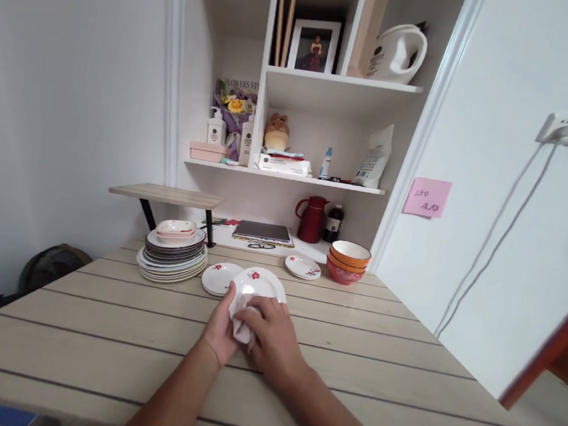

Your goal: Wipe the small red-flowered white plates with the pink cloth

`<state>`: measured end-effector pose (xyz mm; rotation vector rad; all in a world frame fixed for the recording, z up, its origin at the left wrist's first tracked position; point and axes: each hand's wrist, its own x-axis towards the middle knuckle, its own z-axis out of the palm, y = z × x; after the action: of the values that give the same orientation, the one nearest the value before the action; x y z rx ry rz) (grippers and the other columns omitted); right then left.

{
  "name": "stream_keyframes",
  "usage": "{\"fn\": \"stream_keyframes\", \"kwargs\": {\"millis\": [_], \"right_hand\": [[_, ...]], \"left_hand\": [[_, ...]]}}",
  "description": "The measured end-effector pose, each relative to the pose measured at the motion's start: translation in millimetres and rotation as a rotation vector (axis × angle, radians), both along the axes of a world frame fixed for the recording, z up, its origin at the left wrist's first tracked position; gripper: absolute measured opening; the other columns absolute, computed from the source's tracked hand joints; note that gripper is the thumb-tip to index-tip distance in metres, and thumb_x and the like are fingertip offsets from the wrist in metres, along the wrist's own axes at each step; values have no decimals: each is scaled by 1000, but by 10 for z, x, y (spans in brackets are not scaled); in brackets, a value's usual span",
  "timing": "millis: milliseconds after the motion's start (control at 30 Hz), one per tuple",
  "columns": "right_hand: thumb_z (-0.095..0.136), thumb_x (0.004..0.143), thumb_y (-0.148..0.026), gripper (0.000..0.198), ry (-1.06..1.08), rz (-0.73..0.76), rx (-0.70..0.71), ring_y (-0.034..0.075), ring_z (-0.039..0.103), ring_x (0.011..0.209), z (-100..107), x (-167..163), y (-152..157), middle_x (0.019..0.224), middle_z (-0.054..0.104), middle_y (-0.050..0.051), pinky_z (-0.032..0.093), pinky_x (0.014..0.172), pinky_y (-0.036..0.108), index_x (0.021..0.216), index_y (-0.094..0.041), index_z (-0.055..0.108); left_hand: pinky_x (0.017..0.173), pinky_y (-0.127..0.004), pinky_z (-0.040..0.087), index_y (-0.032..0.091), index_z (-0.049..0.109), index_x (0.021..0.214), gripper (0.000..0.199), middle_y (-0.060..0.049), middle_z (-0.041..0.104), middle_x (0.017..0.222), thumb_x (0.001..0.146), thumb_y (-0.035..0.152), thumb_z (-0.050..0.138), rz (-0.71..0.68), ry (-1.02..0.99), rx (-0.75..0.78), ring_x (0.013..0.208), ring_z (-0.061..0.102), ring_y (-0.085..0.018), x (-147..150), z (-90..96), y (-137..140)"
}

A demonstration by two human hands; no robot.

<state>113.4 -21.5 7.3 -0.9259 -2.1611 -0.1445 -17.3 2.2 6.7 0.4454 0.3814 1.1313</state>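
Observation:
My left hand (221, 327) grips the left edge of a white plate (262, 281) with a red flower on it, its thumb up along the rim. Pressed to the front of that plate is a crumpled white cloth or tissue (242, 329), held in the curled fingers of my right hand (272, 332). Both hands meet at the plate's near side, which they partly hide. Just behind and left lies another small flowered plate (218, 277), partly covered by the held one.
A tall stack of plates (171, 266) stands at the left, near a small raised shelf (165, 193). Farther right are small flowered plates (303, 266) and stacked bowls (348, 263). At the back sit a laptop (262, 231), glasses (261, 246), a red jug (312, 219) and a dark bottle (334, 224).

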Motion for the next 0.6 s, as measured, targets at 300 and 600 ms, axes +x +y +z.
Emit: {"fn": "stream_keyframes", "kwargs": {"millis": [300,600], "right_hand": [[48,67,3,53,192,-288,-38,23,53,99,19,492,295,107,61,6,39,85,36,107,-25,68],[55,73,-3,48,-27,-1,-37,21,54,98,-11,85,65,109,62,5,38,84,33,110,-29,68]], "left_hand": [[104,-47,42,15,51,138,59,-15,68,124,90,49,53,-99,-56,115,118,61,-31,121,-23,-21],[98,-40,48,12,60,128,52,-14,73,112,91,48,53,0,-10,53,106,67,-28,23,-23,16]]}}
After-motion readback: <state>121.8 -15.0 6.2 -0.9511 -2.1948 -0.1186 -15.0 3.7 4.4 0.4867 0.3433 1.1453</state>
